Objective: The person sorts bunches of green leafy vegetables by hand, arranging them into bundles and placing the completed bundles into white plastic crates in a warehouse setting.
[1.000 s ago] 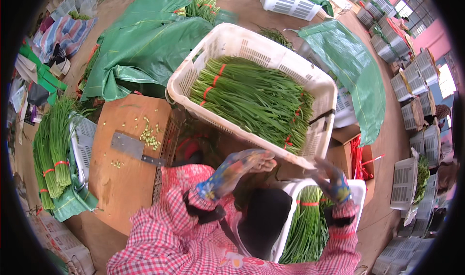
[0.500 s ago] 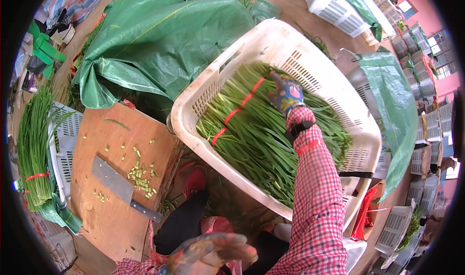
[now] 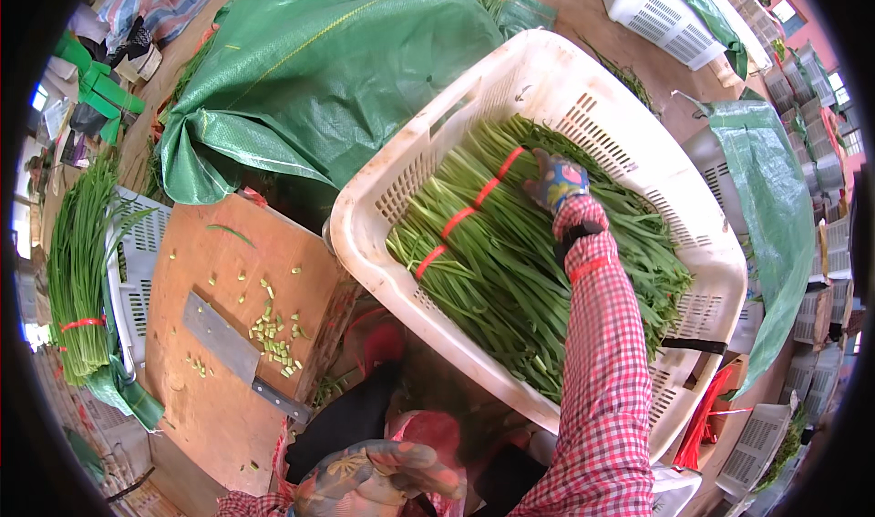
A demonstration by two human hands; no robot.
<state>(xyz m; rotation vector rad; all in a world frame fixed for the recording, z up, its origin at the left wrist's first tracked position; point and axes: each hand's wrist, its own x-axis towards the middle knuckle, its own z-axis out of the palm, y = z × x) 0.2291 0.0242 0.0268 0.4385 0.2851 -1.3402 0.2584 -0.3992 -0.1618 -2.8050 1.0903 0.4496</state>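
My right hand, in a patterned work glove, presses on the long green chives in a white plastic basket. Red bands tie the bundles near their pale ends. Its fingertips point down among the leaves and are partly hidden; it does not appear wrapped round a bundle. My left hand, gloved too, is held low in front of my lap with nothing in it, its fingers loosely stretched to the right. A cleaver with a black handle lies on a wooden board beside small cut stem pieces.
A green tarp covers things behind the board. At far left, a tied chive bundle rests against a white crate. Red ties hang at the basket's right. Another green sheet drapes crates there.
The whole view has shifted slightly, moving the scene to the right. My right hand stays on the chives and looks a little more bent. My left hand has drawn slightly left, its fingers less extended.
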